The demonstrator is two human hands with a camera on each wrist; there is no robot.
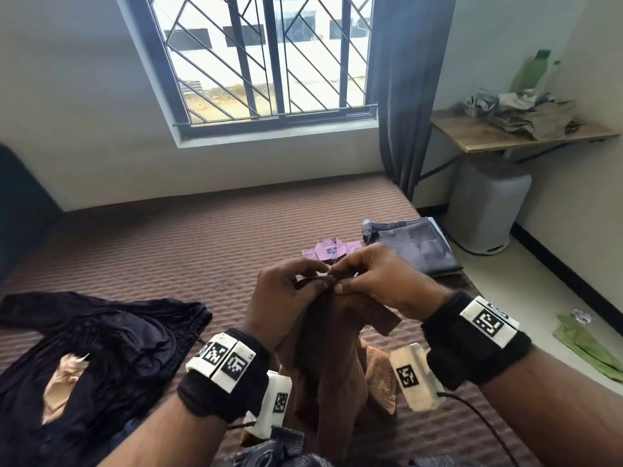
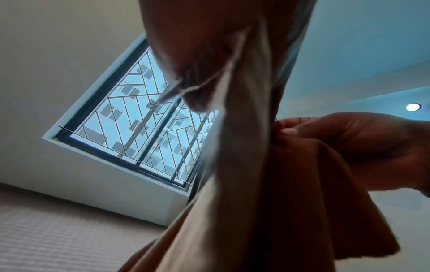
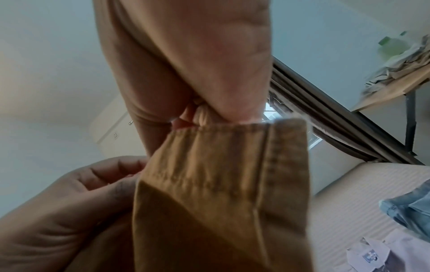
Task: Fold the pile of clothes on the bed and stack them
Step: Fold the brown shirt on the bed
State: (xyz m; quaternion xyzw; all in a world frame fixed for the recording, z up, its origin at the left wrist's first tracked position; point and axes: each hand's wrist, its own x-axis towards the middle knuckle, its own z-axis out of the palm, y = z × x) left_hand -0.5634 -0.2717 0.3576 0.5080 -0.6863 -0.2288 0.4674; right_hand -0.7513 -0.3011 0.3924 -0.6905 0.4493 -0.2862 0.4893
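Bed [image 1: 209,237] with a brown ribbed cover spreads beneath and beyond both hands, reaching to the wall under the barred window [image 1: 263,59]. One dark blue curtain [image 1: 404,96] hangs beyond the hands to the right. One wooden surface [image 1: 499,138] stands farther right, carrying a crumpled heap of cloth and one green bottle [image 1: 532,70].

Left of the hands lies one loose dark garment [image 1: 111,345], unfolded, with a pale peach piece showing through it. Beyond the right hand rest two folded items, well apart from the loose one: one pair of grey jeans [image 1: 413,246] and, just beside it, one pink shirt [image 1: 332,251].

One brown garment [image 1: 332,358] hangs down between the two wrists, lifted off the bed. The left hand [image 1: 286,294] is raised with its fingers curled round the top edge of the brown cloth. The right hand [image 1: 381,281] meets it fingertip to fingertip, thumb and forefinger pinching the same edge; the right wrist view shows a stitched hem held there. Each wrist wears one black band with white coded tags.
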